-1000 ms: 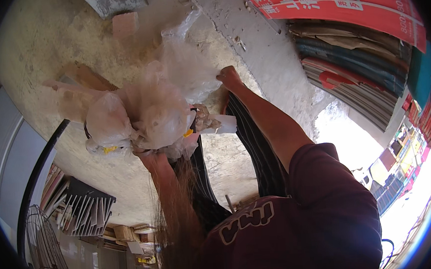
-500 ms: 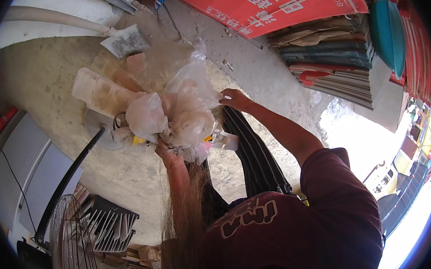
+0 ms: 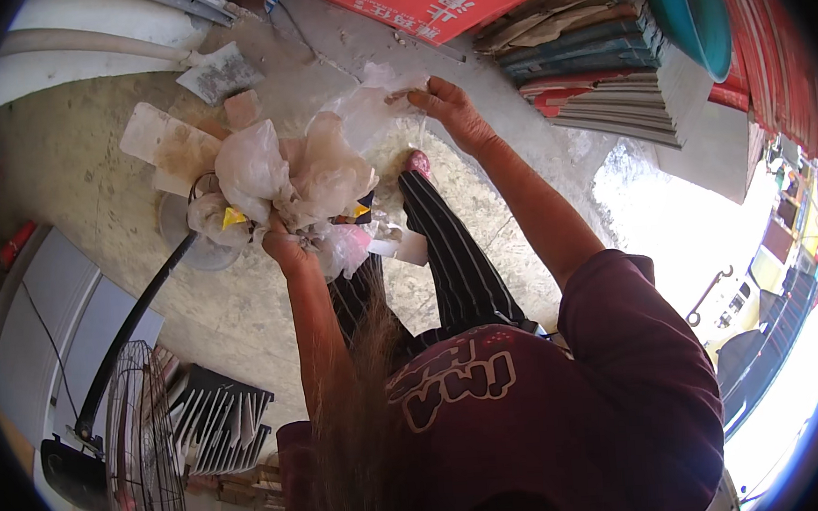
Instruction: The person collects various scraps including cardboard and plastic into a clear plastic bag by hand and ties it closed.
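Observation:
A bunch of crumpled, translucent whitish plastic bags point(image 3: 324, 172) hangs in front of my legs. My left hand point(image 3: 287, 248) is closed around its lower side, with some fingers hidden by the plastic. My right hand point(image 3: 454, 112) is raised at the far right of the bunch. Its fingers pinch the edge of a thin plastic bag point(image 3: 363, 108) that stretches out from the rest. Small yellow pieces point(image 3: 232, 217) and a pink patch point(image 3: 356, 242) show among the bags.
Pale slabs point(image 3: 163, 144) lie on the concrete floor beyond the bags. A wire-caged fan point(image 3: 139, 441) and a black rack of thin panels point(image 3: 222, 421) stand at lower left. Stacked flat boxes point(image 3: 596, 103) and a teal basin point(image 3: 691, 13) are at upper right.
My right hand has moved up and away, drawing the plastic edge outward. My left hand and the bunch have shifted a little left and farther out. One foot has come into view.

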Action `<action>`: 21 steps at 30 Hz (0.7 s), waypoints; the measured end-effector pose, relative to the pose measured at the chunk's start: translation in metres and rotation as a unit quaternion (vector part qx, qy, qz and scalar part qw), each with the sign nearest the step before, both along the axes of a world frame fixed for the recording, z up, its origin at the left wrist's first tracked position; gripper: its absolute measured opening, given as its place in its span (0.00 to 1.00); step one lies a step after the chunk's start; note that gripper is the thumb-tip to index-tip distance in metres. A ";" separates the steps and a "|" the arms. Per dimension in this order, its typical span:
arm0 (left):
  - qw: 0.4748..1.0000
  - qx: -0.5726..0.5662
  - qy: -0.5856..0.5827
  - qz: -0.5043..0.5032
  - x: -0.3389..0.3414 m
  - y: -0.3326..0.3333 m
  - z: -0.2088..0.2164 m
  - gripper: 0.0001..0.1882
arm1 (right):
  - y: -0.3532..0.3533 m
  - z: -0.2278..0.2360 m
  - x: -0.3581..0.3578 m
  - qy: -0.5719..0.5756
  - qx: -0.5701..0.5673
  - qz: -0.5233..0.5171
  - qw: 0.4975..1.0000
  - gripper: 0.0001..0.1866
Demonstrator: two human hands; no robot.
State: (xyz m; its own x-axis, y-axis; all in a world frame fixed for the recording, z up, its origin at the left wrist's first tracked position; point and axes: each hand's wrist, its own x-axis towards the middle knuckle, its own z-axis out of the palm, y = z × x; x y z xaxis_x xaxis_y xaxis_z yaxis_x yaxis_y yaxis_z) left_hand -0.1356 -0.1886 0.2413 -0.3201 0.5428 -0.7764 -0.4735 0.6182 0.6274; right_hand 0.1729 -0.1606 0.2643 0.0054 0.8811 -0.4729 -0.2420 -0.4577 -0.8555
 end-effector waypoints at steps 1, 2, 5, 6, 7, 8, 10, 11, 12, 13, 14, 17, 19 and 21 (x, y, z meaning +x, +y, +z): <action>0.997 0.072 0.002 0.019 -0.019 -0.006 -0.014 0.18 | 0.005 0.018 -0.009 -0.008 0.026 0.016 0.999 0.13; 0.998 0.066 0.017 0.002 -0.012 0.000 -0.006 0.18 | 0.006 0.031 -0.005 -0.028 0.041 0.028 0.998 0.13; 0.989 0.118 0.077 -0.032 0.005 0.011 0.025 0.22 | 0.010 0.078 -0.003 -0.066 0.084 0.066 0.992 0.14; 0.985 0.148 0.077 -0.033 0.011 0.014 0.035 0.23 | 0.011 0.096 -0.006 -0.067 0.097 0.078 0.990 0.14; 0.982 0.172 0.074 -0.039 0.026 0.018 0.053 0.24 | 0.006 0.114 -0.006 -0.071 0.104 0.087 0.988 0.14; 0.976 0.199 0.077 -0.038 0.029 0.020 0.066 0.26 | 0.007 0.133 -0.014 -0.079 0.116 0.104 0.985 0.14; 0.968 0.225 0.085 -0.068 0.026 0.022 0.083 0.31 | 0.007 0.164 -0.035 -0.092 0.141 0.139 0.976 0.14; 0.960 0.256 0.088 -0.069 0.029 0.024 0.092 0.33 | 0.007 0.175 -0.048 -0.095 0.140 0.149 0.974 0.13; 0.951 0.286 0.091 -0.071 0.030 0.027 0.100 0.34 | 0.005 0.188 -0.064 -0.135 0.152 0.151 0.967 0.14; 0.955 0.286 0.070 -0.037 0.025 0.024 0.099 0.37 | 0.001 0.194 -0.079 -0.158 0.158 0.164 0.961 0.14; 0.949 0.303 0.065 -0.050 0.032 0.029 0.105 0.36 | 0.001 0.203 -0.085 -0.194 0.165 0.166 0.953 0.15; 0.937 0.343 0.022 -0.065 0.052 0.033 0.135 0.35 | -0.007 0.219 -0.106 -0.237 0.186 0.098 0.948 0.17; 0.927 0.368 0.022 -0.074 0.060 0.032 0.157 0.34 | -0.013 0.225 -0.113 -0.280 0.213 0.072 0.933 0.17; 0.922 0.380 0.008 -0.068 0.064 0.031 0.175 0.32 | -0.015 0.235 -0.112 -0.329 0.248 0.058 0.909 0.18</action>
State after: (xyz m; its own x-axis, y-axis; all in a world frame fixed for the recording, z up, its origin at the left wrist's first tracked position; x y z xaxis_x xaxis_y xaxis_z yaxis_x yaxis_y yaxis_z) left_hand -0.0714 -0.1574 0.4160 -0.2166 0.9646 -0.1502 -0.4107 0.0495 0.9104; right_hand 0.0609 -0.1757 0.4991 0.0372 0.9979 0.0539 0.4223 0.0332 -0.9059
